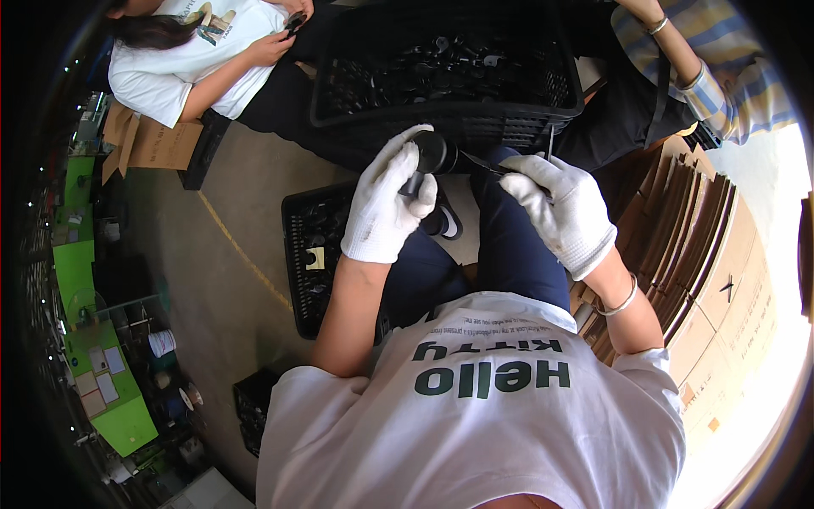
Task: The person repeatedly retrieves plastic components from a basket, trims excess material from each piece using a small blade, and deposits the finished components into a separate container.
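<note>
Left hand (380, 208) holds one black part (434, 153); right hand (560, 208), one thin tool (482, 162).

Floor (254, 174): grey, marked by a yellow line (246, 254) left of centre.
On the floor: a smaller black crate (292, 246) with slotted sides, holding dark parts (320, 216) and one small pale yellow piece (315, 258).
Large crate (526, 131): black, top centre, filled with loose black pieces (449, 68); what supports it is hidden.
Green table (129, 431): lower left, with several paper sheets (106, 388) lying flat on it.
</note>
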Demonstrator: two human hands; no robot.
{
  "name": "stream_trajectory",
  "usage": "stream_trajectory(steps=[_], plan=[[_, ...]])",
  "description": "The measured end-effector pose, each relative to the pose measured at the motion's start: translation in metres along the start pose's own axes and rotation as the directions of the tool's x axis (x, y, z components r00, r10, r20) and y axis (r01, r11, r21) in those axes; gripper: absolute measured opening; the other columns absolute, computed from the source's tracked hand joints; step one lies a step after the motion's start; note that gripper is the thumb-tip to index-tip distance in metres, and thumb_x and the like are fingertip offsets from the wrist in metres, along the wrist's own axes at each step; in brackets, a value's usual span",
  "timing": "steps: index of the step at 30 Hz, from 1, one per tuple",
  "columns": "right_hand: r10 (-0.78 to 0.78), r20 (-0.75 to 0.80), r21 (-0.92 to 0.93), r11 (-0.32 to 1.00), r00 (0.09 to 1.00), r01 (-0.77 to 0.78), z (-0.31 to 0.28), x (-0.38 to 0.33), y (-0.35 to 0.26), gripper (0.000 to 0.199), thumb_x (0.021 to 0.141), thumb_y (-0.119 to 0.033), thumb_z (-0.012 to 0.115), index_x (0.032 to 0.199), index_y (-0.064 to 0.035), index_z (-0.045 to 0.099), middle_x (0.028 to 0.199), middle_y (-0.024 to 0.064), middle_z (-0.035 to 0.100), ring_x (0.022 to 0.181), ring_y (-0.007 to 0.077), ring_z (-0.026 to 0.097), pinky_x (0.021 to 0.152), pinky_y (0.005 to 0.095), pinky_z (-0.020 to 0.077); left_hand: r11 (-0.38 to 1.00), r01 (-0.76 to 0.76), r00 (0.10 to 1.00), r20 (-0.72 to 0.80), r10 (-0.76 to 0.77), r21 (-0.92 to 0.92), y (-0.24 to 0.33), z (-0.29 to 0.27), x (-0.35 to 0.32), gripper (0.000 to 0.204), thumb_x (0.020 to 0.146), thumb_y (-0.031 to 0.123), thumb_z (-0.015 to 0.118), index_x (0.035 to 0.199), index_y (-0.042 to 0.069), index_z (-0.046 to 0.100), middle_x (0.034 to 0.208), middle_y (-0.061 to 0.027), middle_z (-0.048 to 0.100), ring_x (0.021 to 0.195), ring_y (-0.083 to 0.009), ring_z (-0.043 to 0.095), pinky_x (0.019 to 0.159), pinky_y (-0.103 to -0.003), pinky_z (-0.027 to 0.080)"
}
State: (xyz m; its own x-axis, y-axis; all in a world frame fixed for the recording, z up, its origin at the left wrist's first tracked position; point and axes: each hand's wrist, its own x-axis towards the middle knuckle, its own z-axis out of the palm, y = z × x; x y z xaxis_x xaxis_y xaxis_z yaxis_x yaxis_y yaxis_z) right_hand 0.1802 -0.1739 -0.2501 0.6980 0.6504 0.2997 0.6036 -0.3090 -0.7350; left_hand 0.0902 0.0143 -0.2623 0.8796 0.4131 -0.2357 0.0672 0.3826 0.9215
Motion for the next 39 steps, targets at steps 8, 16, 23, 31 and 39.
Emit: stream_trajectory(steps=[8,16,23,31,39], plan=[[0.135,-0.007,0.448,0.886,0.991,-0.118,0.014,-0.012,-0.017,0.017,0.087,-0.014,0.061,0.095,0.0010,0.063,0.073,0.0121,0.060,0.060,0.0177,0.057,0.056,0.0276,0.0448,0.408,0.490,0.853,0.521,-0.041,-0.770,-0.024,-0.001,0.000,0.039,0.092,0.039,0.051,0.119,0.010,0.048,0.075,-0.0009,0.044,0.045,-0.0031,0.034,0.036,-0.017,0.028],[0.148,0.020,0.504,0.852,0.989,-0.138,0.013,-0.013,-0.022,0.019,0.088,-0.016,0.060,0.097,0.0014,0.063,0.075,0.0075,0.058,0.061,0.0116,0.053,0.056,0.0244,0.0431,0.482,0.503,0.828,0.560,-0.029,-0.718,-0.020,0.005,-0.005,0.037,0.094,0.035,0.049,0.121,0.010,0.047,0.077,-0.0012,0.048,0.046,-0.0028,0.036,0.038,-0.016,0.030],[0.386,0.097,0.766,0.560,0.918,-0.316,0.009,-0.014,-0.016,0.021,0.089,-0.015,0.061,0.101,0.0018,0.063,0.080,-0.0002,0.059,0.067,0.0054,0.049,0.062,0.0202,0.0415,0.994,-0.067,0.996,0.056,0.072,-0.085,-0.001,0.027,-0.022,0.042,0.093,0.007,0.045,0.133,0.000,0.037,0.104,-0.0122,0.056,0.073,-0.0121,0.059,0.066,-0.020,0.048],[0.469,0.183,0.805,0.433,0.864,-0.405,0.013,-0.012,-0.015,0.019,0.085,-0.012,0.065,0.099,-0.0001,0.063,0.084,0.0002,0.062,0.073,0.0043,0.053,0.065,0.0196,0.0441,0.974,-0.147,0.989,0.054,0.140,0.173,0.009,0.041,-0.042,0.047,0.090,-0.001,0.044,0.135,-0.004,0.032,0.109,-0.0167,0.056,0.078,-0.0153,0.062,0.070,-0.024,0.051],[0.468,0.265,0.834,0.328,0.843,-0.444,0.001,-0.013,-0.028,0.021,0.083,-0.013,0.068,0.099,-0.0009,0.062,0.082,-0.0001,0.061,0.071,0.0041,0.053,0.064,0.0197,0.0436,0.946,-0.170,0.985,0.040,0.165,0.276,0.029,0.055,-0.058,0.048,0.088,-0.004,0.044,0.134,-0.005,0.031,0.102,-0.0181,0.058,0.076,-0.0163,0.063,0.069,-0.024,0.050]])
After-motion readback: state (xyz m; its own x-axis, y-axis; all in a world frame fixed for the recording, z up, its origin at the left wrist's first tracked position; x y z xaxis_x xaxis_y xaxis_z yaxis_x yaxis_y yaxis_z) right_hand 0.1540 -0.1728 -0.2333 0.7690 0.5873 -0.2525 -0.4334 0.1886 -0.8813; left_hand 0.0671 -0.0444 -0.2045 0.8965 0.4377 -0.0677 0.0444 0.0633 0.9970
